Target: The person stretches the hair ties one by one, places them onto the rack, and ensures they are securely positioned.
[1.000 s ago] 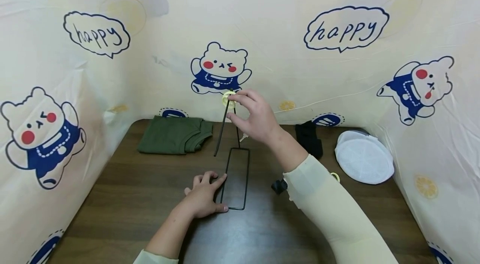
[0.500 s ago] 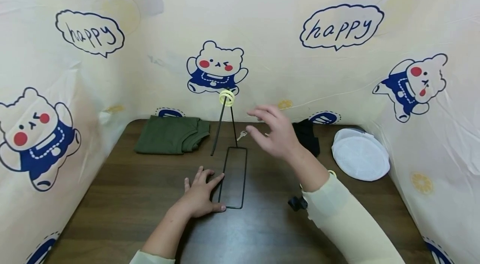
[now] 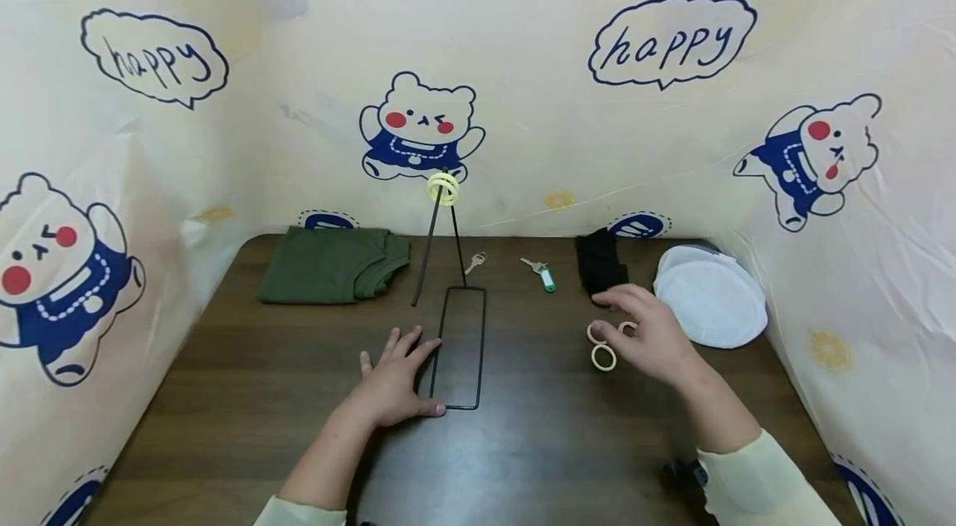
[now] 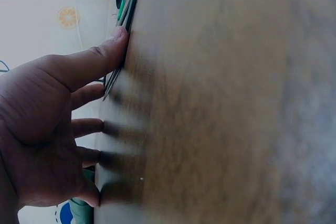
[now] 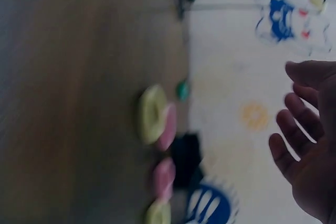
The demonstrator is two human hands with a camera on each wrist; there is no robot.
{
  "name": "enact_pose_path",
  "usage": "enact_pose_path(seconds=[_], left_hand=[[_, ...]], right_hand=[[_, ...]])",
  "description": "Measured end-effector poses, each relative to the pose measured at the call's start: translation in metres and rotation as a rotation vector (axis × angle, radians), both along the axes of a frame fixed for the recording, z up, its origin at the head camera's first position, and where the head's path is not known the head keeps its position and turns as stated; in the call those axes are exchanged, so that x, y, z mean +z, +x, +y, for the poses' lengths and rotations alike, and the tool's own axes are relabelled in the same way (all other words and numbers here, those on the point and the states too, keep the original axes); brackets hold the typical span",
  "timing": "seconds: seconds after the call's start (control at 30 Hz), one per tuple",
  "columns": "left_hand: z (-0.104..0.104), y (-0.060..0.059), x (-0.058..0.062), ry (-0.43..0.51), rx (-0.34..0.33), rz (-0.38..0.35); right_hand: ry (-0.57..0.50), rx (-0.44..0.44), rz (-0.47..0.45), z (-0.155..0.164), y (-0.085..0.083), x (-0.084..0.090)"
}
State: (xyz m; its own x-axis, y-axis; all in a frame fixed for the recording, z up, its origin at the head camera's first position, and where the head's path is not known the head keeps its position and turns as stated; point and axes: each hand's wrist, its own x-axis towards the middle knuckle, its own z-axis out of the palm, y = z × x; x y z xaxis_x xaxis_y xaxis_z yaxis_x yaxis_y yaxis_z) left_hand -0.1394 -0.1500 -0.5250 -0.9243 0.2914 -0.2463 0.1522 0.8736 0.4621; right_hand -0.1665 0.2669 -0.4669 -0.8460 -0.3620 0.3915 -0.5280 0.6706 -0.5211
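Observation:
A black wire stand lies with its rectangular base on the dark wooden table, and yellow rings sit stacked at the top of its upright rod. My left hand lies flat on the table, fingers straight, with the thumb and index finger against the base's left edge; in the left wrist view the thumb touches the wire. My right hand hovers with fingers spread over loose rings, a yellow one and a pink one. The blurred right wrist view shows several yellow and pink rings beside the spread fingers.
A folded green cloth lies at the back left. Two keys, one with a green tag, a black item and a white mesh bag lie at the back right. Printed sheets wall in the table.
My right hand has let go of a yellow ring at the top of the stand and moved down and right to the loose rings. The left hand has stayed put.

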Motion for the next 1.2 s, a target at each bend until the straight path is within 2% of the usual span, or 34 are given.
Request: enact_pose_path(seconds=[0.23, 0.37, 0.5, 0.73, 0.93, 1.07, 1.2], left_hand=[[0.0, 0.001, 0.002, -0.019, -0.015, -0.015], [0.001, 0.001, 0.003, -0.02, -0.007, -0.007], [0.001, 0.002, 0.001, -0.021, -0.014, -0.018], [0.002, 0.003, -0.003, -0.031, -0.006, -0.02], [0.002, 0.002, 0.0, -0.042, 0.003, -0.017], [0.001, 0.001, 0.001, -0.05, -0.001, -0.014], [0.001, 0.001, 0.002, -0.038, 0.001, -0.02]], right_hand=[[0.193, -0.007, -0.272, 0.031, 0.008, -0.03], [0.27, -0.004, -0.36, 0.032, 0.007, -0.039], [0.324, -0.003, -0.402, 0.029, 0.007, -0.045], [0.352, -0.032, -0.399, 0.021, 0.006, -0.048], [0.379, -0.025, -0.34, 0.017, 0.002, -0.05], [0.346, 0.007, -0.308, 0.017, 0.002, -0.049], [0.269, 0.052, -0.278, 0.013, 0.005, -0.039]])
